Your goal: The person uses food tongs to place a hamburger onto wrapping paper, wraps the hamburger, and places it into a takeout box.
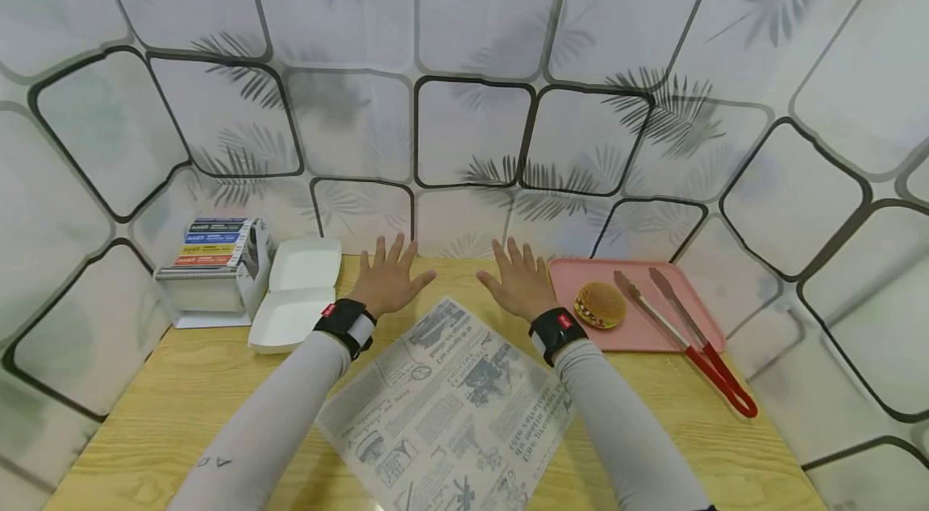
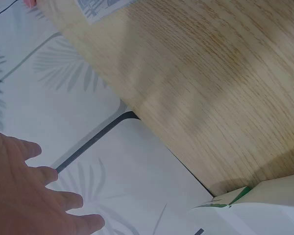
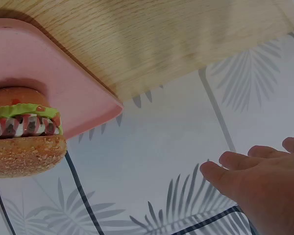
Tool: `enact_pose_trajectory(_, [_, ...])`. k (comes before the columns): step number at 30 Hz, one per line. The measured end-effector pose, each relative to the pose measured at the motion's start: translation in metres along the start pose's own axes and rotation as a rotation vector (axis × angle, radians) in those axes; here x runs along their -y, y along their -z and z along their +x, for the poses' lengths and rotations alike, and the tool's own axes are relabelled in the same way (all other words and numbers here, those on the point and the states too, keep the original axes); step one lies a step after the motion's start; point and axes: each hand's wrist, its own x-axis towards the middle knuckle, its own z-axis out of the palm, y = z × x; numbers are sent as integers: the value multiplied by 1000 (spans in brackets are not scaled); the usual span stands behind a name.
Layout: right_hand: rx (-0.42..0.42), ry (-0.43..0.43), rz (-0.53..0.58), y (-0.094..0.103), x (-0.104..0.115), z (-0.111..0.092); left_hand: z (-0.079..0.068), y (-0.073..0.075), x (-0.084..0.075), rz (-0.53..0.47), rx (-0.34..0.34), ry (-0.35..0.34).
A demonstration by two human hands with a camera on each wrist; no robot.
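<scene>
Both hands reach forward over the table with fingers spread, holding nothing. My left hand (image 1: 386, 279) is just right of a white hinged takeout box (image 1: 293, 317), which stands with its lid up. My right hand (image 1: 520, 283) is beside the left edge of a pink tray (image 1: 639, 340). On that tray sit a burger (image 1: 600, 305) with a sesame bun and a pair of tongs (image 1: 675, 317) with red handles. A printed newspaper-style wrapping sheet (image 1: 450, 406) lies flat between the forearms. In the right wrist view the burger (image 3: 27, 152) shows lettuce and sauce.
At the left back stands a white dispenser (image 1: 210, 293) with several coloured boxes (image 1: 210, 241) on top. A patterned curtain-like backdrop (image 1: 472, 132) rises behind and beside the wooden table (image 1: 160, 406). The tongs' handles stick out past the tray's front edge.
</scene>
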Motion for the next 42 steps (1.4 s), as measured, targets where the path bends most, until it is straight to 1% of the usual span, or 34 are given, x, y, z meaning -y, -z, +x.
enact_pose_trajectory(5, [9,10,2,-4,-2,-1,-5,1,-3,-12,15,7])
enact_pose_trajectory(8, [-2,17,-8,-4,-5,-1,-6,4,-3,-8,10,6])
enact_pose_trajectory(13, [-21,32,1,3,-4,-3,-9,10,-4,13,2,-1])
enact_pose_trajectory(16, [-16,48,-2,7,-3,-9,-17,14,-8,10,18,-28])
enact_pose_trajectory(18, [-17,69,-13,8,-2,-18,-27,15,-10,0,37,-62])
enact_pose_trajectory(21, [-7,126,-23,5,-3,-38,-51,15,-14,-47,93,-122])
enact_pose_trajectory(24, [35,180,-2,1,-6,-65,-78,12,-13,-84,140,-168])
enact_pose_trajectory(26, [78,195,20,-1,-8,-83,-97,9,-10,-89,153,-194])
enact_pose_trajectory(28, [116,203,41,-4,-10,-100,-114,4,-8,-83,175,-200])
enact_pose_trajectory(31, [156,210,53,-9,-12,-121,-136,-6,-6,-74,233,-190])
enact_pose_trajectory(34, [188,221,60,-15,-12,-135,-152,-16,-8,-62,299,-160])
enact_pose_trajectory(36, [218,230,55,-19,-12,-143,-160,-22,-10,-58,319,-151])
enact_pose_trajectory(39, [261,233,65,-24,-11,-150,-169,-28,-11,-66,327,-156])
enact_pose_trajectory(42, [291,239,73,-28,-10,-155,-174,-32,-10,-66,325,-168])
